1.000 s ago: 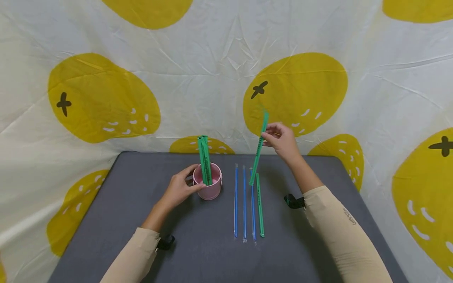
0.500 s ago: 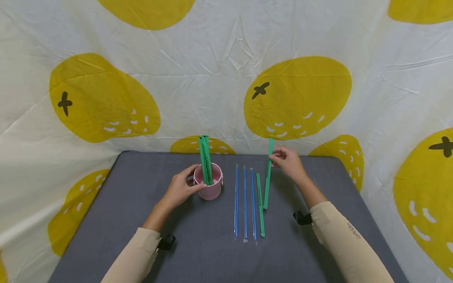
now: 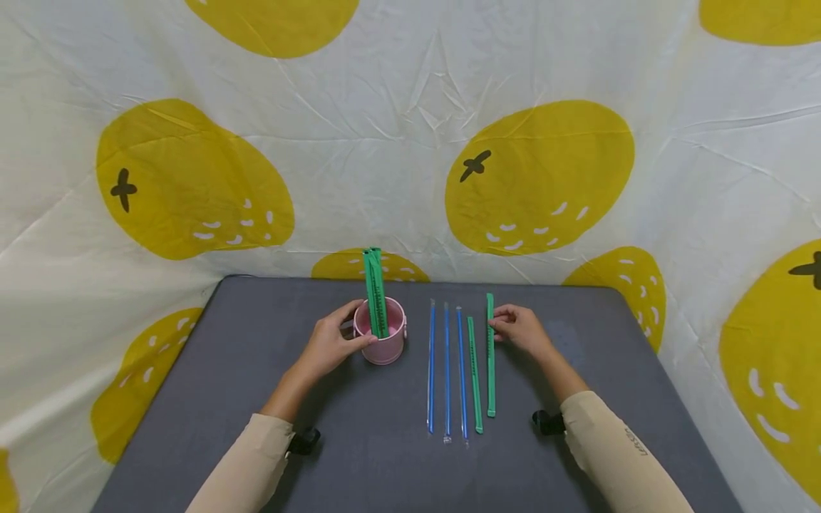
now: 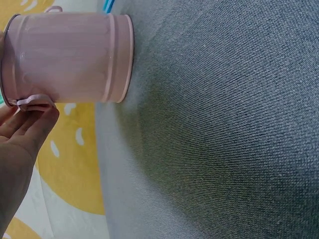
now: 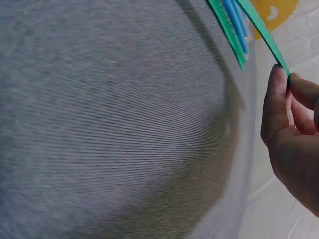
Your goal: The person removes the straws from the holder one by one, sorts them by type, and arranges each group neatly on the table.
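My left hand grips the rim and side of a small pink bucket, its fingers by the handle lug in the left wrist view. Several green paper-wrapped straws stand upright in the bucket. Between thumb and fingers my right hand pinches another green wrapped straw near its upper part; the right wrist view shows it slightly above the table. Just left of it lies one more green wrapped straw. Three blue straws in clear wrappers lie parallel beside that one.
A dark grey cloth-covered table bears everything. Behind it hangs a white curtain with yellow fruit prints. Each wrist wears a black strap with a camera.
My right hand has lowered the green straw from above the row of straws, moving it right and down beside the lying green one. The left hand stays on the bucket.
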Available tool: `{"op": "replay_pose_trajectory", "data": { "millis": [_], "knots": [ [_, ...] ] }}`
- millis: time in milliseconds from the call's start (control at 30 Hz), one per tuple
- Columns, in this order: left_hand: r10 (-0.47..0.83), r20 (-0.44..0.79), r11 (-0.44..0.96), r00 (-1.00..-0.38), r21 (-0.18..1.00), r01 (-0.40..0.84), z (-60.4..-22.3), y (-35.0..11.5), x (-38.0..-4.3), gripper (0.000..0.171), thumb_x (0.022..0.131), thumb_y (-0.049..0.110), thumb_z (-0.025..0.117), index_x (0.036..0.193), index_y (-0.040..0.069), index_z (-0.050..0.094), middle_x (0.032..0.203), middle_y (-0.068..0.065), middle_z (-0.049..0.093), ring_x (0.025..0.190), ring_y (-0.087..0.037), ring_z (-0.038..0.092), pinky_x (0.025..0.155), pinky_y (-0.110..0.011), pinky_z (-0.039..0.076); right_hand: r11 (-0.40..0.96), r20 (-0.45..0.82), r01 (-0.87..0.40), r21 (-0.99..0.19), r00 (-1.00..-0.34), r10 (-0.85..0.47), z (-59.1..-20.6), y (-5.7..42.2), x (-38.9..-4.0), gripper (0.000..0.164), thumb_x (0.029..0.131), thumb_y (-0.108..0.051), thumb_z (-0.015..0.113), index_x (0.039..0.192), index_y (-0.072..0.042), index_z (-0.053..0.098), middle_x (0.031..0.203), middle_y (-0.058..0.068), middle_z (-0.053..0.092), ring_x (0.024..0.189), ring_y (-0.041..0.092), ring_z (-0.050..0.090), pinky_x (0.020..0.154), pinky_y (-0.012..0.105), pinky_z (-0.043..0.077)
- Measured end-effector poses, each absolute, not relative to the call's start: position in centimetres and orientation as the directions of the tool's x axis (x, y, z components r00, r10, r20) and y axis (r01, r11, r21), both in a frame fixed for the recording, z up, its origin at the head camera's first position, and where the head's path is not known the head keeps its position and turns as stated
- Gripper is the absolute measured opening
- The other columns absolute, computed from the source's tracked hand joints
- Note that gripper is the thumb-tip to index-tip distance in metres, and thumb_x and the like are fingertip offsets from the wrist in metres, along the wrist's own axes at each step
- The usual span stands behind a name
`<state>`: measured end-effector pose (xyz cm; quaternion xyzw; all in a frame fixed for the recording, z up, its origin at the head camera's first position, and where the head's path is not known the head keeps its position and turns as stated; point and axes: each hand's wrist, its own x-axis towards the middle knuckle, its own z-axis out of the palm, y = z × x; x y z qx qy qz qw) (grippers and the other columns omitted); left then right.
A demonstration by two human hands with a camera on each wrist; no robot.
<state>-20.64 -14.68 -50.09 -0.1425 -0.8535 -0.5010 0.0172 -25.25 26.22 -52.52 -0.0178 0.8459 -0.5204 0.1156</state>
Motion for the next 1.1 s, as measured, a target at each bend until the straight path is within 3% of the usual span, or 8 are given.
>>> {"op": "replay_pose_trajectory", "data": {
  "millis": [167, 433, 767, 1100],
  "knots": [
    [0.227, 0.167, 0.453, -0.959, 0.854, 0.256, -50.2, -14.8, -20.6, 0.076, 0.082, 0.028, 0.09, 0.147, 0.009, 0.055, 0.142, -0.015, 0.062, 0.127, -0.038, 0.065, 0.098, -0.052, 0.059, 0.425, -0.241, 0.154, -0.892, -0.957, -0.16, -53.6, 25.8, -24.8, 0.035, 0.102, -0.003, 0.063, 0.13, 0.016, 0.057, 0.111, 0.027, 0.069, 0.083, 0.011, 0.07, 0.076, 0.031, 0.066],
    [0.233, 0.162, 0.45, -0.959, 0.856, 0.254, -50.4, -14.9, -20.6, 0.075, 0.082, 0.029, 0.09, 0.146, 0.01, 0.056, 0.141, -0.015, 0.063, 0.127, -0.04, 0.064, 0.099, -0.056, 0.058, 0.373, -0.31, 0.232, -0.898, -0.936, -0.165, -54.6, 25.6, -24.2, 0.036, 0.099, 0.005, 0.063, 0.129, 0.02, 0.054, 0.104, 0.025, 0.072, 0.076, 0.012, 0.07, 0.07, 0.031, 0.066],
    [0.238, 0.159, 0.443, -0.958, 0.86, 0.253, -50.4, -14.9, -20.6, 0.074, 0.082, 0.028, 0.09, 0.146, 0.011, 0.057, 0.142, -0.014, 0.062, 0.127, -0.04, 0.064, 0.1, -0.057, 0.057, 0.491, -0.311, 0.222, -0.842, -0.944, -0.106, -53.7, 24.5, -23.7, 0.028, 0.096, 0.002, 0.067, 0.121, 0.014, 0.063, 0.098, 0.02, 0.075, 0.071, 0.015, 0.071, 0.065, 0.032, 0.066],
    [0.235, 0.156, 0.438, -0.96, 0.864, 0.247, -50.2, -15.1, -20.5, 0.074, 0.083, 0.028, 0.089, 0.147, 0.011, 0.056, 0.142, -0.014, 0.062, 0.128, -0.038, 0.063, 0.099, -0.054, 0.058, 0.518, -0.316, 0.235, -0.823, -0.946, -0.074, -53.0, 23.7, -23.4, 0.025, 0.093, 0.003, 0.07, 0.115, 0.013, 0.064, 0.091, 0.018, 0.075, 0.066, 0.014, 0.07, 0.061, 0.03, 0.065]
  ]
}}
